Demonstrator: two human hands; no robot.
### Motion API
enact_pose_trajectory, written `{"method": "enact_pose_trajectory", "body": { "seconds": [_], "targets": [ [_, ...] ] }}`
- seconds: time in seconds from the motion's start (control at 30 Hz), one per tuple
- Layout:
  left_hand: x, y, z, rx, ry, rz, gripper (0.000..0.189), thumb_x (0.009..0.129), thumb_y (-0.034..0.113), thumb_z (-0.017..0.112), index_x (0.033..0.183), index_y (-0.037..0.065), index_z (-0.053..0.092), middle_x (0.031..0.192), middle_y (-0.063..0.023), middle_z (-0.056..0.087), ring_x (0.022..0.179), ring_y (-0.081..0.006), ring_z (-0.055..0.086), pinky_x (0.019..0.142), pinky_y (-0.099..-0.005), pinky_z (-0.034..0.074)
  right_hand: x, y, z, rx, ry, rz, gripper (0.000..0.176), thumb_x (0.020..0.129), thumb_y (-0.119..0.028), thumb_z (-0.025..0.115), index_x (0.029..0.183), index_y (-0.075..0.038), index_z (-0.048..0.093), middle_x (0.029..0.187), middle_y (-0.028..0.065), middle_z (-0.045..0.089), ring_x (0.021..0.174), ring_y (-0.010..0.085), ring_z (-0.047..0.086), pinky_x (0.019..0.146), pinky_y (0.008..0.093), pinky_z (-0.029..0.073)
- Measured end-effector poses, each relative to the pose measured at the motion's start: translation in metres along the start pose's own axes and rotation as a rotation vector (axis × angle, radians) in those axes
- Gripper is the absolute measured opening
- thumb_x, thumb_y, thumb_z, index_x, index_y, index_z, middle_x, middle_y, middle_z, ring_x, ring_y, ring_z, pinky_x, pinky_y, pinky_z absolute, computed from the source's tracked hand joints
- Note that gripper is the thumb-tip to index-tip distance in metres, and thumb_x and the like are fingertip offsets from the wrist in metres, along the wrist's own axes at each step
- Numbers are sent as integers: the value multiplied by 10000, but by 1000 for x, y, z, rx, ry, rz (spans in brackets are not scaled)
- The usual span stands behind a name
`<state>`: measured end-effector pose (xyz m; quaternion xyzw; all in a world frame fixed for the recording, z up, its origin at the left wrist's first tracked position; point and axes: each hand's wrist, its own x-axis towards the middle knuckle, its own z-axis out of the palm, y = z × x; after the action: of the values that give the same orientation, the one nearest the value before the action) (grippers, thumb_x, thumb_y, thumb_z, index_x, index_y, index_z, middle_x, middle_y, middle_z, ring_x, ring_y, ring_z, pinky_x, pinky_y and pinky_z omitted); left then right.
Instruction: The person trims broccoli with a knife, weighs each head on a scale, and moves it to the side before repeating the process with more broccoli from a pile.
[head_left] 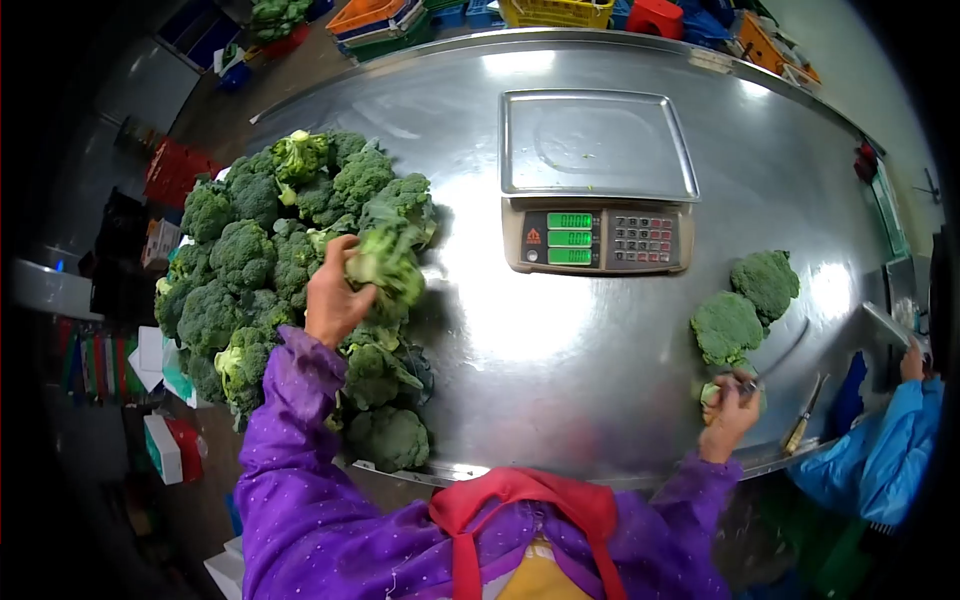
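While the left grip [335, 292] clamped a leafy green broccoli head [396, 274] | right grip [728, 420] held a thin, curved metal knife [798, 341] | blade needed clear space

Overhead light is glaring white off the steel table [470, 320]; fisheye distortion is bending the darkening edges, motion blurring the left hand [338, 290].

The left hand [336, 292] has its fingers at a blurred broccoli head [388, 268], with the big broccoli pile [243, 253] around them. Over there, the right hand [732, 418] grips a thin tool [749, 387]; just beyond its fingers lie two broccoli heads [726, 327], and the scale [600, 236] sits between both hands, farther out.
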<state>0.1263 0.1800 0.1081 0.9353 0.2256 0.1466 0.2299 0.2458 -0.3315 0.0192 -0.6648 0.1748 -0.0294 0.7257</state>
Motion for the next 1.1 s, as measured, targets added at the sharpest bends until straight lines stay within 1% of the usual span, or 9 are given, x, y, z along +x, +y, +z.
{"method": "enact_pose_trajectory", "body": {
  "seconds": [0.2,0.37,0.47,0.6,0.77,0.9,1.0,1.03,1.1],
  "targets": [
    [-10,69,62,-136,-654,67,674,688,103,749,1260,70,394,1025,-218,652,918,-356,663,810,-401,536,-35,23,69,-88,-357,169,177,908,-36,579,1080,-20,542,863,85,656,515,58,501,404,191,371],
    [-89,57,137,-604,-401,-72,1030,658,284,874,1426,2,248,1375,-252,446,1277,-325,460,1063,-404,388,-66,58,104,-12,-592,330,304,911,-82,621,1205,-20,571,751,31,601,507,60,496,416,201,367],
    [-146,46,176,-864,-253,-221,1089,624,242,887,1449,-2,219,1383,-213,383,1321,-295,371,1105,-381,324,-78,75,117,-30,-685,346,408,908,-123,644,1292,-40,532,631,-15,534,489,55,487,420,198,363],
    [-151,58,179,-630,-146,-240,923,628,254,863,1375,2,384,1351,-223,396,1234,-328,443,1056,-409,363,-94,84,138,-99,-822,377,503,901,-182,671,1348,-43,486,718,-6,556,491,54,480,425,193,388],
    [-133,83,96,-140,-287,4,917,596,383,852,1354,70,444,1429,-289,322,1259,-457,370,1070,-510,313,-122,107,128,22,-855,630,285,898,-212,680,1099,-47,566,666,13,558,505,82,516,423,217,409],
    [-151,79,115,6,-249,67,908,570,328,860,1326,50,443,1390,-253,360,1240,-441,392,1052,-484,346,-118,105,116,-334,-743,217,168,883,-123,661,978,-33,558,648,48,562,519,113,530,465,265,414],
    [-147,71,133,-197,-90,-6,901,565,275,863,1305,16,419,1335,-231,398,1202,-409,436,1031,-447,376,-121,89,97,-586,-854,-241,209,850,-128,680,950,-16,535,706,158,598,624,354,606,557,399,446],
    [-146,70,136,-265,-67,0,890,570,243,856,1289,-11,397,1286,-224,425,1178,-385,463,1018,-420,391,-126,79,98,-590,-860,-211,181,846,-109,648,937,-23,516,758,217,595,735,452,581,600,466,445],
    [-142,69,137,-267,-91,16,876,589,240,843,1302,-4,396,1288,-243,420,1189,-402,439,1027,-436,373,-128,78,99,-667,-879,-235,173,857,-114,641,925,-25,509,709,202,568,668,427,564,583,455,434]
  ]
}}
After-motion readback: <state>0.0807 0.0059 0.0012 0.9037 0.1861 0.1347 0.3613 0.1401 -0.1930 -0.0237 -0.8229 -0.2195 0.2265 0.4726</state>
